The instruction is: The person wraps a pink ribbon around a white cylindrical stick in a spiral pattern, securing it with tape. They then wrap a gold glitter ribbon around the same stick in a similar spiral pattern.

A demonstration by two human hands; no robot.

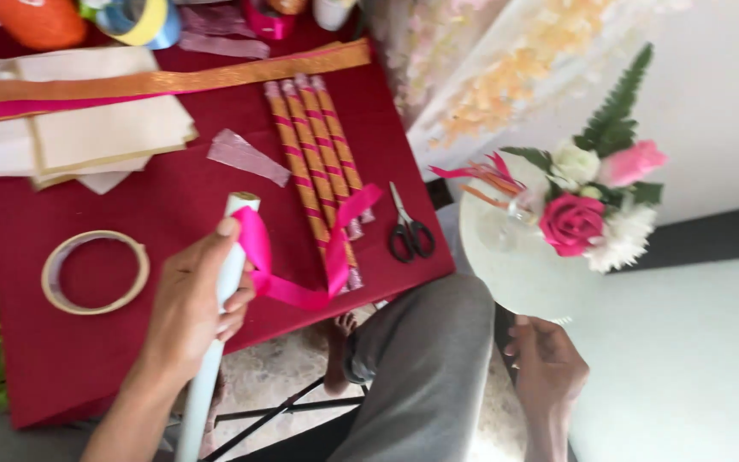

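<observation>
Fingers of the left hand (192,301) are wrapped tight round a pale tube (220,325), thumb pinning the start of a pink ribbon (301,265) against it near the top end; judged: the pinch keeps the ribbon from slipping off the smooth surface. Fingers of the right hand (547,364) curl under the lower rim of a white round board (506,265), gripping its edge, apparently so the decorated face stays up and clear of the lap.

Largest to smallest:
- Table with dark red cloth (130,359): work surface, materials spread flat within reach.
- White round board: held off the table's right side, beside the raised knee in grey trousers (425,359). Cluster of flowers (596,210) with a fern leaf sits at its upper right: deep pink rose, paler pink bloom, white blossoms.
- Cream sheets with gold edging (87,128): stacked at far left of cloth, a gold band (173,81) and pink strip lying across them.
- Pale tube: slants from table edge down past the left forearm; lower end out of frame.
- Four sticks wound in gold and pink (314,150): laid side by side at centre, touching; the ribbon's free tail drapes over their near ends.
- Tape ring (94,272): flat on cloth, left of the hand.
- Black scissors (409,229): closed, just right of the sticks.
</observation>
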